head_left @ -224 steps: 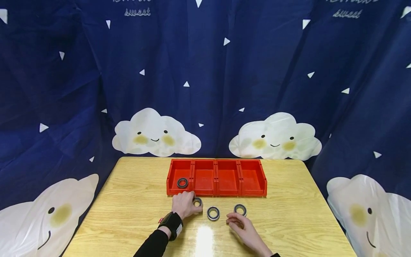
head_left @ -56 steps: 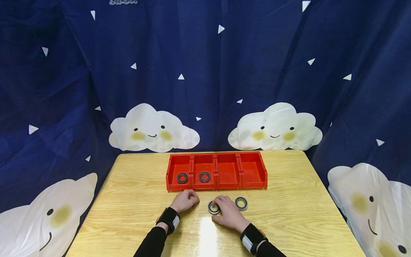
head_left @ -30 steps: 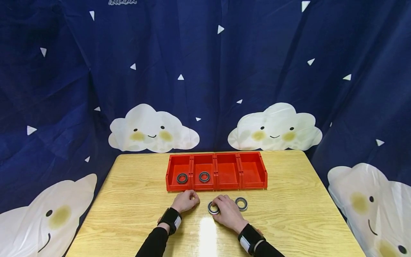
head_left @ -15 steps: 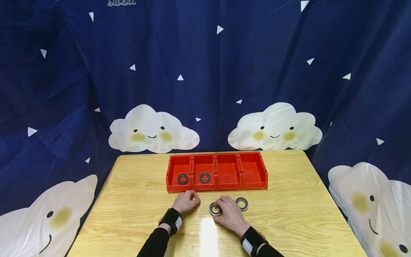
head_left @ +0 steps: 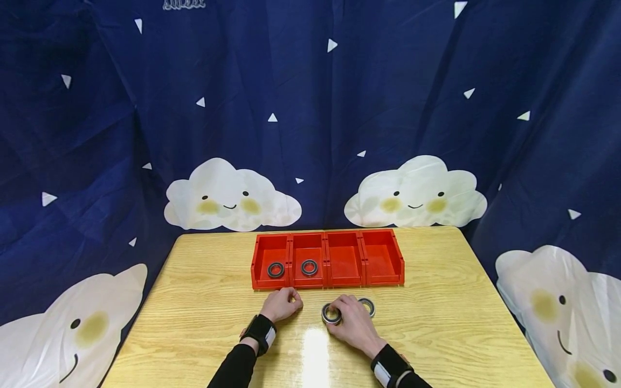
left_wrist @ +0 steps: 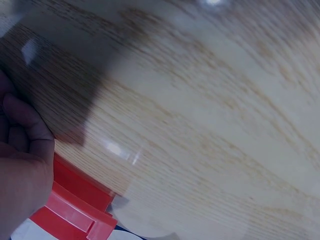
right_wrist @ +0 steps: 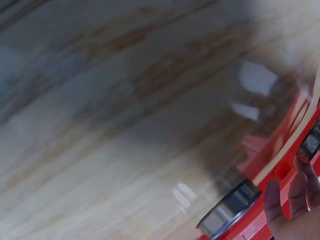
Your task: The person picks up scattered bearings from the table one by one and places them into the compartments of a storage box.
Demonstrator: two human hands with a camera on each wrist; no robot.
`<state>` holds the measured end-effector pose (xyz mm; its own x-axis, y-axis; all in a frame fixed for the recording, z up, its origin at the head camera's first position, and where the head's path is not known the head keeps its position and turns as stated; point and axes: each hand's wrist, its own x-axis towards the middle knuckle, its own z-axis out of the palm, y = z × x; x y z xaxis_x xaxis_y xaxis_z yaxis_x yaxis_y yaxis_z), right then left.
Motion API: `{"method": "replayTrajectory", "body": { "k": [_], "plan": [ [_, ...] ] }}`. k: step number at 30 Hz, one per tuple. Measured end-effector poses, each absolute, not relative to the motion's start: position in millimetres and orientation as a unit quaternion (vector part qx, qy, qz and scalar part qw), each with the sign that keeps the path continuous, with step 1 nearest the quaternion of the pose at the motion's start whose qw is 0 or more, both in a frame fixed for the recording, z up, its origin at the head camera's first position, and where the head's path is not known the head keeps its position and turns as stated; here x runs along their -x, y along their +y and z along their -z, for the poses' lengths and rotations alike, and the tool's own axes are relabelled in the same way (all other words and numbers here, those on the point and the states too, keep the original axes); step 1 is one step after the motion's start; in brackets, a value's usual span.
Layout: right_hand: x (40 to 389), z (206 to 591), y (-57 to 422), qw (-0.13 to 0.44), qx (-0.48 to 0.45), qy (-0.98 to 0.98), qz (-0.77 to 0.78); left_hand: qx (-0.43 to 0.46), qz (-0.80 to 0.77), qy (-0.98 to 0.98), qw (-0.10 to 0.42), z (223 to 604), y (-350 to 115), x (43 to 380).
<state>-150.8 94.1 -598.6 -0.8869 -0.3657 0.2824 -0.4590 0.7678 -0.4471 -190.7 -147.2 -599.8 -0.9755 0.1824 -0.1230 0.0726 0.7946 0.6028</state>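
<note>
In the head view my right hand [head_left: 356, 326] pinches a ball bearing [head_left: 325, 319], a steel ring with a dark seal, low over the table in front of the red bins. The right wrist view shows this held bearing [right_wrist: 311, 142] at its right edge, by the fingertips. Just behind the hand lies another bearing [head_left: 370, 305], partly covered by it; the right wrist view has that bearing [right_wrist: 229, 210] on the tabletop. My left hand [head_left: 281, 304] rests on the table before the leftmost bins, fingers loosely curled, holding nothing.
A row of joined red bins [head_left: 339, 282] stands at the table's back. One bearing [head_left: 275, 270] lies in the leftmost bin, another bearing [head_left: 309, 267] in the bin beside it. Behind the wooden table [head_left: 204, 280] hangs a blue cloud-print curtain [head_left: 310, 81].
The bearing my left hand held at first now lies in the second bin. My right hand has taken hold of the middle bearing and shifted it slightly right, closer to the other loose one.
</note>
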Motion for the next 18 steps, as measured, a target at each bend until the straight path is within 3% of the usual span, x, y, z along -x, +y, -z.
{"method": "replayTrajectory", "body": {
  "k": [18],
  "plan": [
    [162.3, 567.8, 106.1, 0.151, -0.196, -0.927, -0.282, -0.059, -0.307, 0.946, 0.089, 594.7, -144.0, 187.3]
  ]
}}
